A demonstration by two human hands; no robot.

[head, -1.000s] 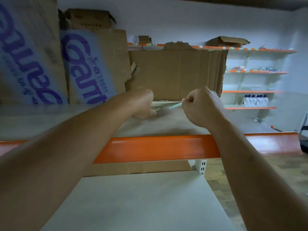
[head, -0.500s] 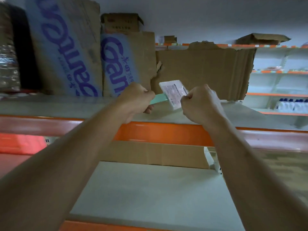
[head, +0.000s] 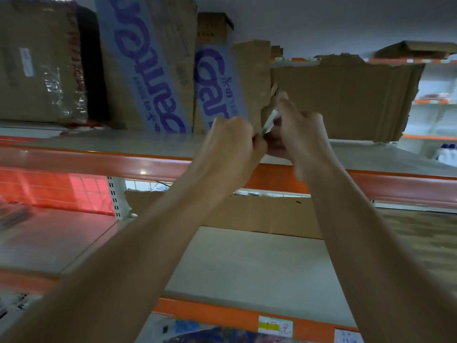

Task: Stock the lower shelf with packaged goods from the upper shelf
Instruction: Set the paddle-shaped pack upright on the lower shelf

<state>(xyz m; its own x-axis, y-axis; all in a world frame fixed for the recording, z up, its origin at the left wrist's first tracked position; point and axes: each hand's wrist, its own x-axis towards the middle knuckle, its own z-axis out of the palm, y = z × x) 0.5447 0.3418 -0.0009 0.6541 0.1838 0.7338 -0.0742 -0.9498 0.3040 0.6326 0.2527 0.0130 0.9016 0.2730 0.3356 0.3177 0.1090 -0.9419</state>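
A thin flat packet point(head: 270, 121), pale green and white, is seen almost edge-on between my two hands above the front of the upper shelf point(head: 123, 144). My left hand point(head: 235, 138) pinches its lower end with curled fingers. My right hand point(head: 300, 127) holds it from the right, fingers bent around it. The grey lower shelf point(head: 259, 266) lies bare below my forearms, with an orange front rail.
Tall cardboard boxes with blue lettering point(head: 150, 68) and a taped box point(head: 39, 65) stand on the upper shelf at left. A torn cardboard sheet point(head: 346, 97) stands behind my hands. A low cardboard strip point(head: 259, 214) backs the lower shelf. More shelving point(head: 437, 102) is at far right.
The packet has turned from face-on to nearly edge-on, and my hands have come closer together around it. My head has tilted down, so more of the lower shelf shows.
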